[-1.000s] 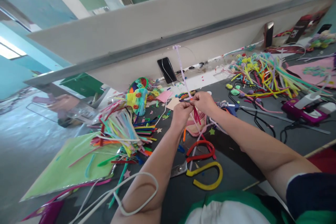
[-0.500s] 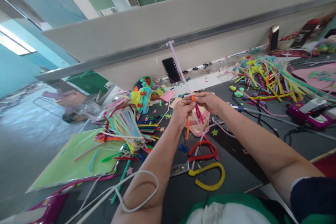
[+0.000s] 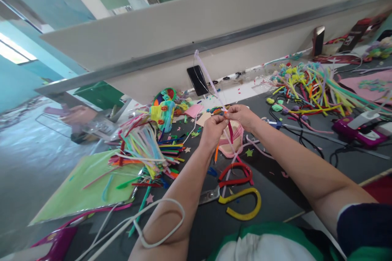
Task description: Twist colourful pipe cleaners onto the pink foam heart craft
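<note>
My left hand (image 3: pixel 213 129) and my right hand (image 3: pixel 243 116) meet over the middle of the table, fingertips pinched close together. Between them are fuzzy pipe cleaners: a long lilac pipe cleaner (image 3: pixel 207 74) rises up and away, an orange pipe cleaner (image 3: pixel 217 153) hangs below my left fingers, and a magenta pipe cleaner (image 3: pixel 230 133) hangs beneath the fingertips. Exactly how they join is hidden by my fingers. A pink and cream piece (image 3: pixel 229 149) lies under my hands. Closer to me rest scissors (image 3: pixel 245 205) with one red and one yellow handle loop.
Bundled pipe cleaners (image 3: pixel 143 147) lie left beside a green sheet in plastic (image 3: pixel 82 187). A tangled pile of pipe cleaners (image 3: pixel 309 85) is at right. A phone (image 3: pixel 197 80) leans at the back. A glue gun (image 3: pixel 275 124), cables and a purple power strip (image 3: pixel 358 132) lie right.
The magenta strands below my fingers hang closer together. The orange end has swung slightly left, and the lilac pipe cleaner's tip has turned. Both hands stay pinched together.
</note>
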Motion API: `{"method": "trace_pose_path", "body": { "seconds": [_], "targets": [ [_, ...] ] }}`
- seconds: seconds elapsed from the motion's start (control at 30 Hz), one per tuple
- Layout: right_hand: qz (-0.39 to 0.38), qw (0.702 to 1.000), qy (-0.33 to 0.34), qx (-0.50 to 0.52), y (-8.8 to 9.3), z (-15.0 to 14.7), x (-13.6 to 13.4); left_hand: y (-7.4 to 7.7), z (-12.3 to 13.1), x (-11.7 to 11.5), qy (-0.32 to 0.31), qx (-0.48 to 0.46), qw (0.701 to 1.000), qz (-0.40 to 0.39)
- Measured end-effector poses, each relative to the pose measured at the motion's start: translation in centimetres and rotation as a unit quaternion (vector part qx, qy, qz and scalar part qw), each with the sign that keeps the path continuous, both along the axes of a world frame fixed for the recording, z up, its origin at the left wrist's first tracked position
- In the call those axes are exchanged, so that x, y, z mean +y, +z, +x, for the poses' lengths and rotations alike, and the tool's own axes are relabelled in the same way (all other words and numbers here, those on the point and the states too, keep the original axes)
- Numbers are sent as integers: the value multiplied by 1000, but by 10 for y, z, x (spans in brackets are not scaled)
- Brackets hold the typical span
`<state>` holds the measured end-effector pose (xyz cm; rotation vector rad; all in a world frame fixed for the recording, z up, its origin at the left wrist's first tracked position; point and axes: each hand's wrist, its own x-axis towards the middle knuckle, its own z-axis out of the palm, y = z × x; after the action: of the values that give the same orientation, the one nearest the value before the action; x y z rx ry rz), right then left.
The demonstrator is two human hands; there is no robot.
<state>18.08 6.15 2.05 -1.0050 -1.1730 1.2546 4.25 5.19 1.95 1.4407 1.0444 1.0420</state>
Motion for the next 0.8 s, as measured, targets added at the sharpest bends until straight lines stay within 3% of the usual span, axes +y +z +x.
{"method": "trace_pose_path", "body": {
  "seconds": [0.1,0.23,0.3,0.37,0.43,0.5,0.63,0.8],
  "targets": [
    [17,991,-67,-119,-3,-3,2,-3,0,0,14,75,995,71],
    [49,942,-149,-297,-6,-6,2,-8,2,1,59,168,975,129],
    [60,928,-164,-328,-6,-7,1,-9,1,2,69,184,971,138],
    [54,950,-143,-271,-4,-7,0,-8,-1,4,55,162,977,125],
    [36,986,-81,-143,-3,-7,-1,-8,-3,6,29,105,990,94],
    [11,1000,-19,-14,-2,-6,-1,-7,-4,7,1,27,998,60],
    [-53,990,56,120,-5,-1,1,-6,-1,6,-59,-86,995,-9],
    [-100,983,77,134,-3,8,3,-2,-3,5,-127,-85,987,-56]
  ]
}}
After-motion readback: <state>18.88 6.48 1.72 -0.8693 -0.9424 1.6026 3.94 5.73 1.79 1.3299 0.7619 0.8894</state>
